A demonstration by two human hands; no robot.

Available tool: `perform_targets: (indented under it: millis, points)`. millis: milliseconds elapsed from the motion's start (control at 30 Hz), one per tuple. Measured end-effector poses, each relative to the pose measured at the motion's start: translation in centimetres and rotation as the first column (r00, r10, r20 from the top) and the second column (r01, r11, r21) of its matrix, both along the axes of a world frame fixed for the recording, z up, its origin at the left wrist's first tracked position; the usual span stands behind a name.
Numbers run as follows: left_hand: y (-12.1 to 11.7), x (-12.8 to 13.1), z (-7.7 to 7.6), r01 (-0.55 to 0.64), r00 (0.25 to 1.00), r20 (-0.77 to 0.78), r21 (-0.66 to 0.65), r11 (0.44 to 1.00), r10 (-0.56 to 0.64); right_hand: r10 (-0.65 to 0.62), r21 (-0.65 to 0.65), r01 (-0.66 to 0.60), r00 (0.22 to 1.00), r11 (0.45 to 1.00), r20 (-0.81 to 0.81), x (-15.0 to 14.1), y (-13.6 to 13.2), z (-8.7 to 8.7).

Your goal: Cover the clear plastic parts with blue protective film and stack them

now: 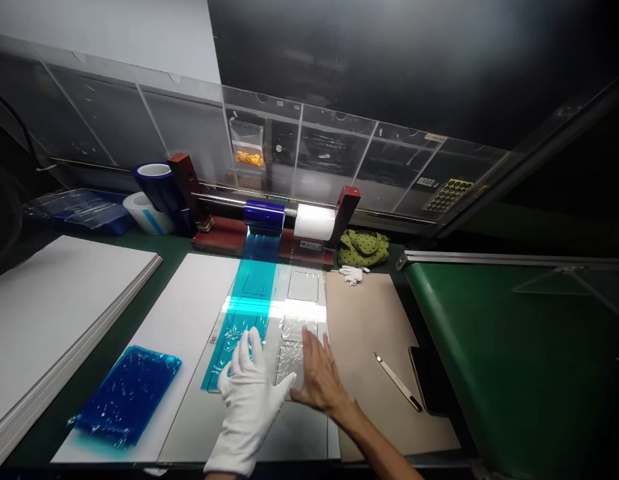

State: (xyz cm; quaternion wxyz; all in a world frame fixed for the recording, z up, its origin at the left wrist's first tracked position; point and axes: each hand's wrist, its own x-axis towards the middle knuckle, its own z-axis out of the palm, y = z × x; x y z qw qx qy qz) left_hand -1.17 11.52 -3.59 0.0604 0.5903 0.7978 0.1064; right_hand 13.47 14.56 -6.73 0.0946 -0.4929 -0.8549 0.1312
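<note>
My left hand (252, 400), in a white cotton glove, lies flat on a strip of wrinkled blue-green film (234, 350) with its fingers apart. My right hand (317, 377) is bare and spread, its fingertips on a clear wrinkled film (292, 333) beside that strip. Neither hand holds anything. Both films lie over a pale grooved template board (299, 287), and the hands hide part of it. Blue film (262, 243) runs down onto the board from a roll (263, 215) on a red-brown wooden dispenser (219, 237). A white roll (314, 222) shares the same bar.
A crumpled blue film sheet (125, 393) lies on a white board (179, 333) to my left. To my right, a utility knife (397, 381) rests on a tan sheet (374, 347), near a dark phone (429, 380). Beyond are a spare white glove (352, 273), a green bag (363, 248), and tape rolls (157, 188).
</note>
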Motion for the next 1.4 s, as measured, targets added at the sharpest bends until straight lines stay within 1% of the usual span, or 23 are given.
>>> perform_targets:
  millis: [67,133,200,267,367,467,600,800,1000,1133,1267,1400]
  points:
    - [0.6,-0.6,-0.8,-0.033,0.999,0.035,-0.026,0.999,0.034,-0.019,0.077,0.017,0.999,0.997,0.031,2.1,3.4,-0.4]
    - [1.0,-1.3,-2.0,-0.073,0.995,0.058,-0.081,0.994,0.078,-0.030,0.150,0.019,0.997,0.988,0.070,4.0,7.0,-0.5]
    - [1.1,-1.7,-3.4,-0.101,0.992,0.061,-0.129,0.987,0.109,-0.024,0.208,0.001,0.994,0.978,0.108,5.3,10.4,-0.6]
    - [1.0,-1.8,-4.5,-0.119,0.990,0.058,-0.167,0.979,0.131,-0.010,0.249,-0.027,0.990,0.968,0.143,6.0,13.4,-0.9]
    - [1.0,-1.6,-5.7,-0.158,0.983,0.059,-0.211,0.965,0.174,0.024,0.279,-0.075,0.983,0.957,0.180,6.2,16.9,-1.7]
    - [1.3,-1.7,-6.3,-0.225,0.968,0.053,-0.263,0.938,0.247,0.077,0.277,-0.131,0.977,0.952,0.197,5.8,18.9,-2.7]
    - [2.2,-2.2,-6.3,-0.289,0.946,0.053,-0.310,0.906,0.320,0.126,0.260,-0.178,0.971,0.949,0.203,5.2,20.2,-3.7]
    - [3.0,-2.2,-6.4,-0.306,0.940,0.051,-0.315,0.898,0.338,0.146,0.232,-0.194,0.967,0.953,0.209,5.2,20.6,-4.6]
    - [3.0,-2.2,-6.8,-0.286,0.945,0.054,-0.337,0.897,0.322,0.138,0.209,-0.180,0.970,0.961,0.198,5.5,20.7,-4.9]
    - [3.2,-2.4,-6.8,-0.288,0.944,0.052,-0.350,0.891,0.326,0.141,0.207,-0.176,0.975,0.962,0.173,5.4,20.9,-4.9]
    - [3.5,-2.7,-6.6,-0.292,0.941,0.044,-0.403,0.868,0.337,0.156,0.214,-0.186,0.976,0.959,0.150,5.2,21.1,-5.2]
    - [3.4,-3.0,-7.4,-0.302,0.937,0.020,-0.450,0.840,0.348,0.168,0.192,-0.205,0.967,0.960,0.193,5.0,21.4,-5.6]
